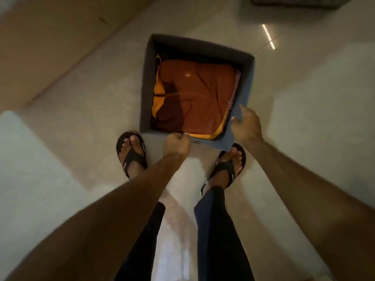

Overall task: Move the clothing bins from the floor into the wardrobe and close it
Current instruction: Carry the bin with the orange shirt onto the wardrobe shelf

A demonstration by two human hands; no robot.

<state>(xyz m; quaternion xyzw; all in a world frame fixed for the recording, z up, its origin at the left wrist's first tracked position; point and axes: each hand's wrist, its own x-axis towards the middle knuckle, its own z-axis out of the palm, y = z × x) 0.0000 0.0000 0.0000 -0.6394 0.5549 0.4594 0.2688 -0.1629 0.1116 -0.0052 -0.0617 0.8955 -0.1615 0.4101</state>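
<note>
A square grey-blue fabric clothing bin [246, 78] sits on the pale tiled floor just ahead of my feet. Folded clothes fill it, with a rust-orange garment [198, 94] on top and yellow and checked fabric at the edges. My left hand [177, 144] is fisted on the near rim of the bin, close to its middle. My right hand [246, 124] grips the near right corner, thumb inside the wall and fingers outside. Whether the bin rests on the floor or is just off it I cannot tell.
A beige wooden panel [50, 47] runs along the upper left beside the floor. A dark patterned object [300, 1] shows at the top right edge. My feet in black sandals [132, 155] stand right at the bin's near side.
</note>
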